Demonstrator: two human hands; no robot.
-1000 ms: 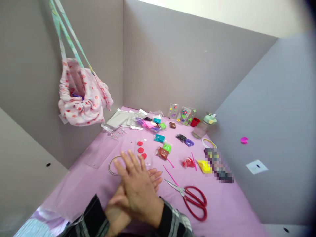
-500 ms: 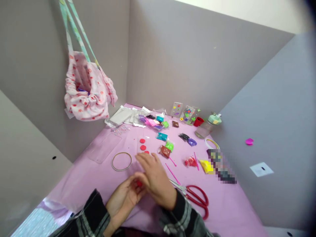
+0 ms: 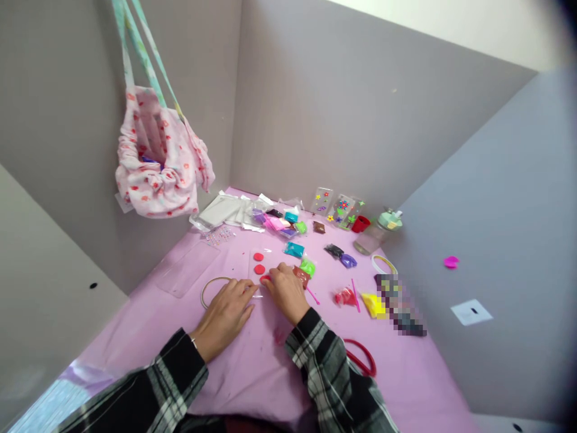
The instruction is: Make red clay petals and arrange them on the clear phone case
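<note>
Red discs: far disc (image 3: 258,257) and middle disc (image 3: 259,269) uncovered, roughly in column; near disc (image 3: 265,278) partly hidden beneath fingertips; all three on a clear plastic sheet (image 3: 267,258).
Right hand (image 3: 287,293): fingers bent, tips at the near disc; pinching or merely pressing, impossible to tell.
Left hand (image 3: 228,307): fingers extended, thumb apart, tips beside the sheet's near edge; nothing visibly grasped.
Step in hand: judged as seating the near disc; best done with light, even fingertip pressure, straight down, so as not to smear or thin one side.
Sheet support: best steadied at the near edge, with fingers well off the discs; likely to slide on cloth otherwise.
Right margin: brown clay packet (image 3: 301,276) close against the right hand; pink stick (image 3: 313,296) just beyond.
Left margin: thin hoop (image 3: 204,291) partly under the left hand.
Right forearm: across red-handled scissors (image 3: 372,359), blades out of sight; safer lifted than swept sideways.
Room for withdrawal: toward the body, over pink tablecloth (image 3: 243,373) between the sleeves.
</note>
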